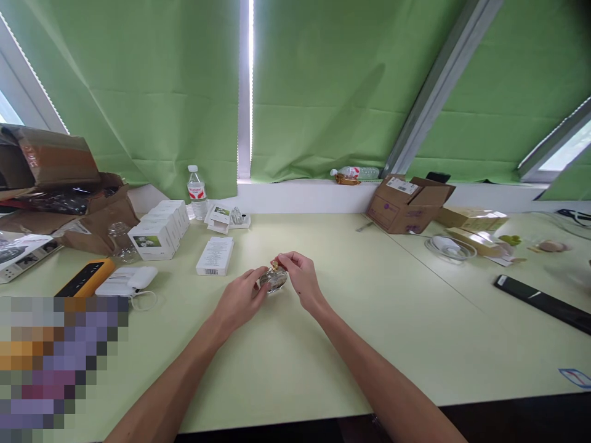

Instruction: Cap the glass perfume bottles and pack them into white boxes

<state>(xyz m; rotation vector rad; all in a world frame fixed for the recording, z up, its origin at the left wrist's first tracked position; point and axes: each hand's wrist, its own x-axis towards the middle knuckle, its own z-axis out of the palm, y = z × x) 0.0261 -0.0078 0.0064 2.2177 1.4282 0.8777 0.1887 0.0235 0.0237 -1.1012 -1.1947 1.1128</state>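
Observation:
A small clear glass bottle with a gold neck (pixel 273 280), which looks like a perfume bottle, is held low over the table in front of me. My left hand (pixel 241 299) is closed around its glass body from the left, thumb in front. At the gold neck, the fingers of my right hand (pixel 298 274) are pinched together. Whatever sits between those fingertips is too small to make out. A white box with printed text and a barcode (pixel 215 256) lies flat beyond my left hand.
To the left are a row of white boxes (pixel 154 243), a water bottle (pixel 197 192), an orange-edged device (pixel 85 277) and a large opened carton (pixel 92 215). Rightward are a brown cardboard box (pixel 401 209), a coiled white cable (pixel 450 249) and a long black object (pixel 545 303).

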